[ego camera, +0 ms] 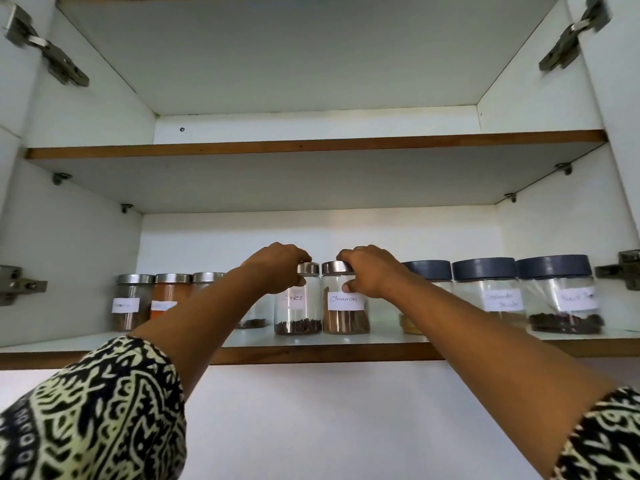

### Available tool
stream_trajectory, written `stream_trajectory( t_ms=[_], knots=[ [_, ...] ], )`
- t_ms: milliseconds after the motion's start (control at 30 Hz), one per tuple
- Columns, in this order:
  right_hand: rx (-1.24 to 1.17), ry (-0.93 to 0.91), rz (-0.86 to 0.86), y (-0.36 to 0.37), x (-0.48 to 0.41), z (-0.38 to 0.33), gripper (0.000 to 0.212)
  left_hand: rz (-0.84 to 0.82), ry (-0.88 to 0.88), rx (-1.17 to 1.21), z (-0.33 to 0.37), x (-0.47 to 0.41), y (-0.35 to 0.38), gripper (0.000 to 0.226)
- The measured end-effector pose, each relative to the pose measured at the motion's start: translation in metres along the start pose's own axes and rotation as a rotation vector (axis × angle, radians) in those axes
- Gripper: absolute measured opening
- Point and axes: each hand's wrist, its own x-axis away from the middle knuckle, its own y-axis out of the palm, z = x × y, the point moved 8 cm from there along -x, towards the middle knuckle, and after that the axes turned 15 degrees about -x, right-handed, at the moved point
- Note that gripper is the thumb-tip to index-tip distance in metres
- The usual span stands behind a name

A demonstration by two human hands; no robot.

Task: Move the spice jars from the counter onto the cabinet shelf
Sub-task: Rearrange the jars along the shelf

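A white cabinet (69, 271) stands open. Its lower shelf (311, 353), brown along the front edge, carries a row of clear glass jars. Near the middle of that edge, the left hand (273, 268) curls its fingers round the steel lid of the cloves jar (298, 315). The right hand (374, 271) grips the lid of the cinnamon jar (346, 317) just beside it.

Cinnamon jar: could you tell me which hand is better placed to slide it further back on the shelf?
Right. The right hand grips the Cinnamon jar at its steel lid, thumb on the glass; the left hand holds the Cloves jar beside it.
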Motion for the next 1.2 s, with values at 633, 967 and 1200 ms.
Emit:
stream_trajectory(
  t_ms=[633,967,1200],
  knots=[
    [0.185,0.233,-0.035,0.048,-0.075,-0.009,0.048,0.012,0.102,0.071,-0.049,-0.055,0.064,0.040],
    [0.253,0.247,-0.030,0.068,-0.108,-0.004,0.046,0.000,0.140,-0.024,-0.056,-0.078,0.080,0.041],
    [0.229,0.230,-0.034,0.075,-0.112,0.008,0.046,0.041,0.148,-0.019,-0.055,-0.083,0.088,0.040]
  ],
)
